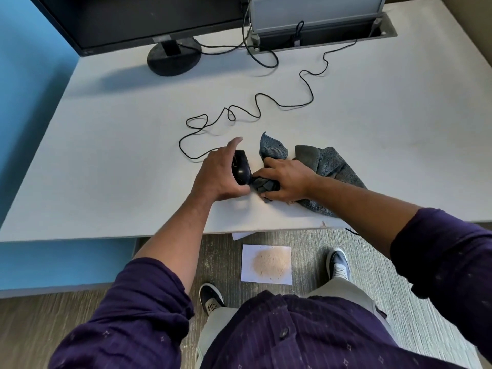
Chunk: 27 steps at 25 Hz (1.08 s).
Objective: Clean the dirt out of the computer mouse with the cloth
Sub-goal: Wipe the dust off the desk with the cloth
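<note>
The mouse (241, 167) is steadied by the left hand (218, 174), forefinger raised; the cloth (266, 183), bunched in the right hand's (286, 181) curled fingers, should be worked firmly into seams.

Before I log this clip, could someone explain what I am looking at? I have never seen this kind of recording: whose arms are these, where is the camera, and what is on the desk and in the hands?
There is no machine here. A person wears a wide-angle camera on the head, so you look down along their own arms.

The left hand holds a black computer mouse at its side on the white desk. The right hand has its grip on a bunched part of a grey cloth, pressed against the near end of the mouse.

The mouse cable winds back across the desk towards a monitor. On the floor below, a sheet of paper holds a small pile of pale powder.
</note>
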Tool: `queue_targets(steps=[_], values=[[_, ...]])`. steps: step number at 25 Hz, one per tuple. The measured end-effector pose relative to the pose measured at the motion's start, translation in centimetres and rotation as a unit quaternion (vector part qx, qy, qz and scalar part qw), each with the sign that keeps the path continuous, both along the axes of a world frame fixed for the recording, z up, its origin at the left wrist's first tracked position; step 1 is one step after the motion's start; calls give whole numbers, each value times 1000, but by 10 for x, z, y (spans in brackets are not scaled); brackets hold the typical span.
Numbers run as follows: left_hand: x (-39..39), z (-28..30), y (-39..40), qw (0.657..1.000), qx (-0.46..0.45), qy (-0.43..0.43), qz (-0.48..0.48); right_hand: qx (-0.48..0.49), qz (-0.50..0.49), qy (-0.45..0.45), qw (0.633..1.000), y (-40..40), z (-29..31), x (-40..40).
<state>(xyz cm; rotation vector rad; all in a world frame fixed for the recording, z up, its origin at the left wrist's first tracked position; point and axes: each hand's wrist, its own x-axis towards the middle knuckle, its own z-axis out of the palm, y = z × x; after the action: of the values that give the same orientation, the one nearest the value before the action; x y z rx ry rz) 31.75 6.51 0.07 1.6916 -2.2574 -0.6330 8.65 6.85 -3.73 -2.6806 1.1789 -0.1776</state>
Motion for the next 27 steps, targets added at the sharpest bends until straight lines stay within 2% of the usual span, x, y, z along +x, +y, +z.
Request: queue_targets(steps=[14, 20, 27], values=[[22, 1, 6, 1000, 0, 28, -1, 30, 29, -26, 999, 66, -1, 45], [24, -3, 8, 999, -14, 31, -13, 18, 151, -26, 988, 75, 0, 67], [31, 0, 3, 997, -5, 65, 43, -78, 77, -64, 992, 36, 42, 33]])
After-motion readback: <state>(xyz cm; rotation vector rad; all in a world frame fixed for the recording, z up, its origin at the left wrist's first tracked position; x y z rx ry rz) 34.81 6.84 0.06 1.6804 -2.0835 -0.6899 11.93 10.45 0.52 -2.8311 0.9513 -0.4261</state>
